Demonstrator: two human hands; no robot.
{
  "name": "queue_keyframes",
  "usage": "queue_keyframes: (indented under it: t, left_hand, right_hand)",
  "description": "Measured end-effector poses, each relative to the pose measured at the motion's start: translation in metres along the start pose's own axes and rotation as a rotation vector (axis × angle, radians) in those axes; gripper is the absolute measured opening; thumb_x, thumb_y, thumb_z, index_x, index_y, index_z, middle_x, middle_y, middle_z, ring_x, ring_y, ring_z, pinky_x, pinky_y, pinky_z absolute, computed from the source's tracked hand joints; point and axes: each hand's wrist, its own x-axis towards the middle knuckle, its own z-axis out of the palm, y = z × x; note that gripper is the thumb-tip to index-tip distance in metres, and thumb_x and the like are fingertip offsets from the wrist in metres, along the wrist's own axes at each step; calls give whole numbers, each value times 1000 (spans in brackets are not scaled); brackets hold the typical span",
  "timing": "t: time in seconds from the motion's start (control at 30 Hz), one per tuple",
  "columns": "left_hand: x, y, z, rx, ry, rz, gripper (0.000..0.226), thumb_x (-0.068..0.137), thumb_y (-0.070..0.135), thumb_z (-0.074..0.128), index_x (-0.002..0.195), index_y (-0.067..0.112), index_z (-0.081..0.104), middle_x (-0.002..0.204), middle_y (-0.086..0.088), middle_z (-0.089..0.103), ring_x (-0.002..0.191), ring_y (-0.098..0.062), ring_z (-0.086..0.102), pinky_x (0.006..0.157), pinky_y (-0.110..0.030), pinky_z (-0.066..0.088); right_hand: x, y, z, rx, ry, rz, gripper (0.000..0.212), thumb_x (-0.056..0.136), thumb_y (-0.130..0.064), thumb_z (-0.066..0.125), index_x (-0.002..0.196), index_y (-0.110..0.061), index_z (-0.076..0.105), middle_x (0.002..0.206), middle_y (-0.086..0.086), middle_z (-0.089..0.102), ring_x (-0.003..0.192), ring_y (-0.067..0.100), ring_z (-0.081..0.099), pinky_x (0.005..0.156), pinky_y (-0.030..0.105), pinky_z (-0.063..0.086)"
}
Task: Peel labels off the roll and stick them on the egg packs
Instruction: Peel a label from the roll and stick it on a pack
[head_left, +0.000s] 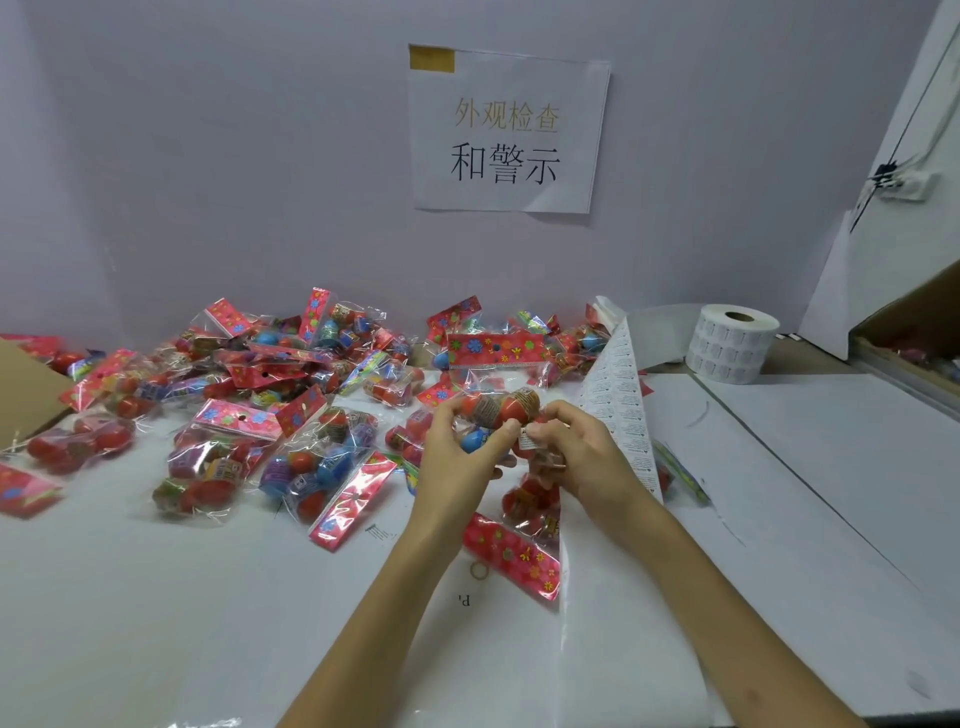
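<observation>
Left hand (457, 460): fingers curled round the pack (501, 410), thumb across its front, holding it up off the table (208, 623).
Right hand (576, 457): thumb and forefinger pinch a small white label (529, 440); the other fingers are loosely curled.
Pack: clear bag of red and blue eggs, held between the two hands.
Header (511, 556): red flowered card at the pack's near end, low by the table.
Label: at the pack's right side, against the bag and close to the left thumb tip. I cannot tell whether it is stuck down.
Strip (621, 405): printed label sheet just right of the pack, passing behind the right hand.
Roll (732, 343): stands on end, well right of the pack and beyond it.
Pile (249, 405): many more egg packs spread left of the pack and beyond it.
Sign (506, 130): white sheet on the wall, above and beyond the pack.
Box (914, 332): cardboard, far right of the pack.
</observation>
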Motion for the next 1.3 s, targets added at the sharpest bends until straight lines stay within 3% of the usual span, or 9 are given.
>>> queue_keyframes:
  t: [0.2, 0.37, 0.43, 0.57, 0.8, 0.97, 1.1, 1.2, 1.3]
  left_hand:
    - [-2, 1, 0, 40, -8, 20, 52, 85, 24, 81, 129, 23, 53, 102, -2, 71, 78, -11, 74, 65, -18, 57]
    - [-6, 1, 1, 90, -18, 57, 64, 73, 22, 91, 126, 26, 55, 115, 4, 67, 91, -8, 72, 82, -26, 62]
    - [-5, 2, 0, 32, 3, 7, 64, 73, 20, 90, 127, 23, 57, 114, 1, 69, 92, -12, 73, 78, -26, 62]
    - [-4, 6, -4, -149, -34, -107, 62, 73, 13, 89, 127, 19, 59, 112, -11, 72, 97, -26, 74, 75, -27, 60]
    - [-5, 9, -5, -235, -77, -158, 54, 78, 2, 83, 126, 12, 59, 117, -21, 69, 102, -33, 73, 80, -29, 60]
    - [-7, 10, -3, -172, -35, -117, 53, 76, 25, 85, 123, 20, 59, 111, -13, 72, 94, -25, 75, 75, -27, 61]
    - [-5, 9, -4, -125, 29, -61, 34, 81, 18, 84, 106, 25, 62, 98, -1, 73, 76, -9, 75, 62, -17, 56]
    - [-5, 8, -5, -116, 31, -65, 34, 81, 19, 84, 107, 24, 63, 96, 0, 73, 75, -10, 75, 63, -18, 56]
    - [-4, 8, -6, -148, 46, -79, 32, 83, 17, 83, 108, 20, 65, 99, -4, 75, 78, -15, 76, 64, -20, 57]
  right_hand:
    - [-1, -1, 2, 8, 11, 0, 18, 98, -3, 50, 83, -12, 55, 69, -2, 58, 62, 10, 55, 54, 21, 46]
    - [0, 1, 0, 48, -4, -3, 9, 99, -6, 55, 90, -8, 57, 70, 2, 61, 64, 16, 56, 56, 25, 49]
    - [-1, 3, -1, 55, -25, -12, 8, 97, -15, 63, 97, -7, 61, 75, 4, 66, 66, 17, 60, 58, 25, 50]
    - [-2, 0, -2, 105, -54, 22, 32, 85, -37, 70, 102, -11, 63, 85, 8, 67, 75, 18, 61, 65, 27, 54]
    - [-2, -1, -4, 150, -70, 27, 26, 97, -30, 60, 107, -7, 62, 89, 8, 68, 79, 20, 61, 71, 36, 54]
    - [-1, 3, -3, 79, -55, -3, 23, 103, -26, 56, 112, -6, 64, 88, 9, 67, 75, 16, 63, 63, 27, 52]
    - [-3, 2, -2, 39, -66, -20, 30, 94, -37, 65, 116, -16, 66, 86, 4, 69, 78, 16, 65, 68, 26, 55]
    - [-3, 2, -1, 69, -93, -22, 34, 87, -38, 71, 114, -18, 65, 85, 3, 70, 79, 16, 65, 70, 26, 55]
    - [-3, 2, -4, 135, -127, -2, 28, 93, -24, 68, 118, -14, 63, 90, 7, 70, 82, 17, 66, 71, 26, 55]
